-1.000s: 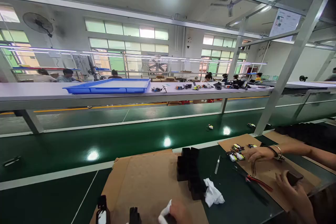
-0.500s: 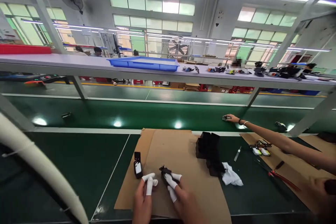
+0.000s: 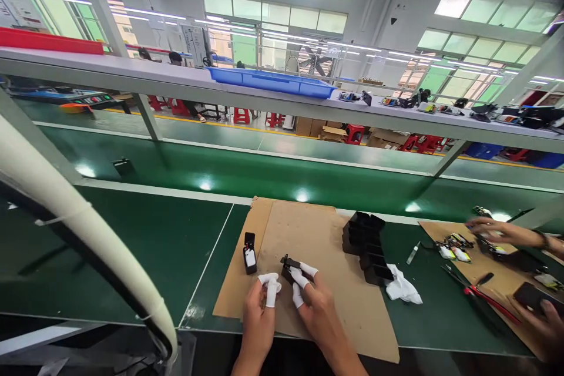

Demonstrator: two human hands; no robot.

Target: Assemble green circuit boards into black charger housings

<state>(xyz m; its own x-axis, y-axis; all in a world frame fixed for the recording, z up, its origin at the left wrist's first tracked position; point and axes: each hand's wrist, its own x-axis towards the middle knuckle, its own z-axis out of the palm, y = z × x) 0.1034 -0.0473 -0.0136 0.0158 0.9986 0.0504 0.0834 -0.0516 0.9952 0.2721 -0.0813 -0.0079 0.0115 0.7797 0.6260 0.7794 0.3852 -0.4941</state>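
My right hand (image 3: 314, 308), with white finger cots, pinches a small black part (image 3: 288, 267) over the brown cardboard sheet (image 3: 308, 235). Just left of it, my left hand (image 3: 259, 314), also wearing white cots, has its fingers curled together and holds nothing I can see. Another small black part with a white label (image 3: 249, 252) stands at the cardboard's left edge. A row of black parts (image 3: 366, 247) lies to the right, with a crumpled white cloth (image 3: 402, 289) beside it.
A co-worker's hands (image 3: 493, 230) work at the right over another cardboard with small parts and red-handled pliers (image 3: 489, 299). A green conveyor belt (image 3: 264, 176) runs behind. A white tube (image 3: 88, 235) crosses the left. A blue tray (image 3: 273, 81) sits on the shelf above.
The view has tilted down and my hands moved slightly up over the cardboard, still on the black part. The co-worker's arm drew back from the conveyor to their own cardboard.
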